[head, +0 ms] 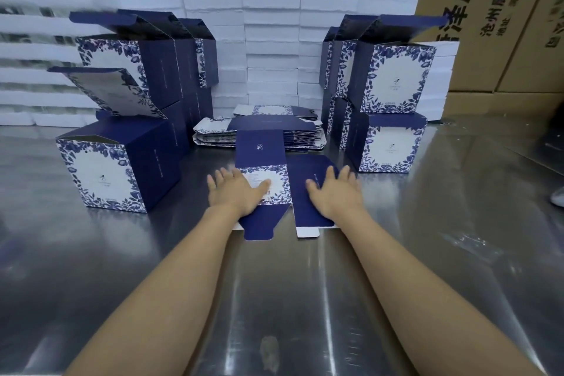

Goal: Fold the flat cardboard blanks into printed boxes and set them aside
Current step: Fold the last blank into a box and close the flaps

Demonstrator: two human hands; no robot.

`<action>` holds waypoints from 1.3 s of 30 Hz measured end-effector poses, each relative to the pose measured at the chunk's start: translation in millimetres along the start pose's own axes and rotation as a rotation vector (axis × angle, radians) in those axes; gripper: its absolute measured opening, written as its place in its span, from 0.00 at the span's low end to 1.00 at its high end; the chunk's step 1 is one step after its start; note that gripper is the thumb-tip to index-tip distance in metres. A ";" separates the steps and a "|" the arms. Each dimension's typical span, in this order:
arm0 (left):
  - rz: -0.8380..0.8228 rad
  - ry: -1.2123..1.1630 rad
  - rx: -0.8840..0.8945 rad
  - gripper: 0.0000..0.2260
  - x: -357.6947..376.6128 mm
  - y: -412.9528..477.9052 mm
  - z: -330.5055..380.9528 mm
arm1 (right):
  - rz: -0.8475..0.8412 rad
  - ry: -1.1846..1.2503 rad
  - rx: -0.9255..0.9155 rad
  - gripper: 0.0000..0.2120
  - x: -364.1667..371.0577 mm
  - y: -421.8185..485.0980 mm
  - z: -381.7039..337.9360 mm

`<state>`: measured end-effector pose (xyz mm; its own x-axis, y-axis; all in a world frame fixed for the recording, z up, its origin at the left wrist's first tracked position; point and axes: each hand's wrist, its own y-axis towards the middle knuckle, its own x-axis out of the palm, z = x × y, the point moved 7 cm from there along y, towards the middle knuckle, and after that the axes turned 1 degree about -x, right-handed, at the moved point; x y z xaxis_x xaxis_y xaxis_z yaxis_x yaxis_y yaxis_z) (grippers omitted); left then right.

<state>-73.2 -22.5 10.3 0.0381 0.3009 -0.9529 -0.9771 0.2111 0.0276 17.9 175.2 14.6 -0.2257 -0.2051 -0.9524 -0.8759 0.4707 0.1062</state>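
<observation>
A flat blue-and-white floral cardboard blank [276,159] lies on the steel table [274,299] in front of me. My left hand [235,191] rests flat on its white floral panel, fingers straight. On the plain navy panel beside it, my right hand [334,192] lies flat too. Behind the blank sits a stack of flat blanks [259,128]. Folded printed boxes stand at the left [119,174] and at the right [390,143], stacked two high with their top flaps up.
White foam trays [271,40] are piled in columns along the back. Large brown shipping cartons [494,18] rise behind and to the right. A white shoe [558,195] shows at the right edge.
</observation>
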 end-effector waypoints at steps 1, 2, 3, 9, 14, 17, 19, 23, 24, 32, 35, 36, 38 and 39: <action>0.090 -0.121 0.000 0.30 -8.0 -1.2 -2.2 | 0.093 0.120 0.014 0.31 -9.2 -0.3 5.4; 0.192 -0.295 -0.005 0.21 -18.0 -2.0 -6.6 | 0.171 0.266 0.005 0.28 -18.4 -0.4 11.5; 0.270 -0.503 -0.020 0.13 -28.0 -3.9 -11.7 | 0.222 0.427 -0.011 0.24 -26.7 0.1 17.6; 0.091 -1.476 0.055 0.13 -48.1 -9.4 8.4 | 0.140 1.399 0.085 0.06 -34.8 1.7 28.7; 0.005 -1.550 0.279 0.28 -52.6 -18.7 26.9 | -0.047 1.702 0.019 0.10 -29.7 -4.0 8.3; -0.050 -1.477 0.395 0.36 -53.0 -26.2 38.1 | -0.157 1.772 -0.090 0.14 -33.0 -9.0 -3.3; -0.103 -1.450 0.397 0.41 -50.0 -31.6 42.5 | -0.209 1.727 -0.139 0.24 -32.7 -13.0 -10.0; -0.143 -1.475 0.303 0.36 -35.9 -30.5 38.2 | -0.223 1.514 -0.262 0.36 -31.0 -16.7 -16.9; -0.180 -1.522 0.299 0.33 -34.1 -30.9 38.9 | -0.208 1.441 -0.260 0.38 -29.9 -16.8 -16.9; -0.084 -1.524 0.274 0.33 -37.7 -20.2 37.1 | -0.060 1.280 -0.090 0.35 -18.5 -5.2 -2.2; 0.000 -1.232 0.374 0.30 -33.8 -27.1 38.3 | -0.147 1.355 -0.113 0.44 -15.3 -6.7 -7.5; 0.000 -1.232 0.400 0.33 -32.5 -27.2 39.1 | -0.164 1.365 -0.133 0.46 -14.5 -7.2 -9.1; -0.008 -1.269 0.408 0.38 -32.2 -26.1 39.1 | -0.166 1.335 -0.158 0.52 -15.4 -8.8 -10.5; -0.004 -1.282 0.390 0.37 -33.2 -24.6 38.5 | -0.157 1.314 -0.170 0.53 -16.4 -9.4 -10.8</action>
<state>-42.4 -1.8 52.9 0.4188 0.9081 -0.0056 -0.8614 0.3992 0.3139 25.3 164.9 32.3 -0.2748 -0.9614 0.0127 -0.9506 0.2736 0.1468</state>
